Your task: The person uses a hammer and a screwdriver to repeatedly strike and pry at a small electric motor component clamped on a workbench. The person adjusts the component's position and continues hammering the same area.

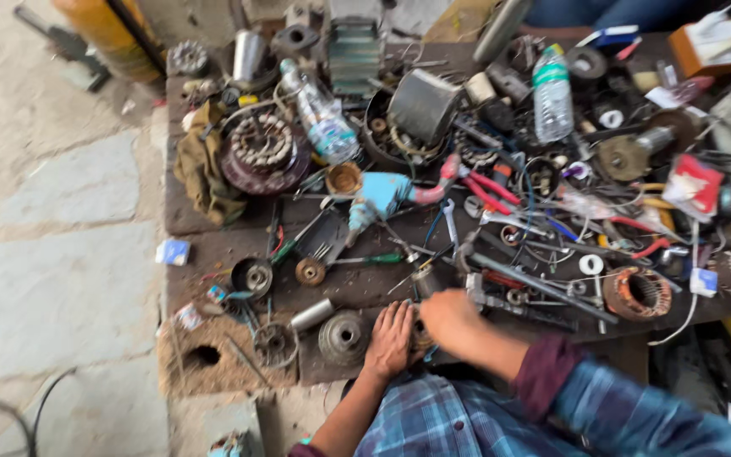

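Grey metal hub [342,337] sits just left of the hands, on bench [213,254] edge. Left hand [391,340] lies flat, fingers spread, pressed vs a small round motor part [421,337] mostly hidden btwn both hands. Right hand [450,320] curled over it, blurred; grip can't tell. Copper-wound stator [637,293] well to the right.

My only view is head-worn, looking steeply down. It sits fairly near the cluttered bench [213,245], facing its far edge.
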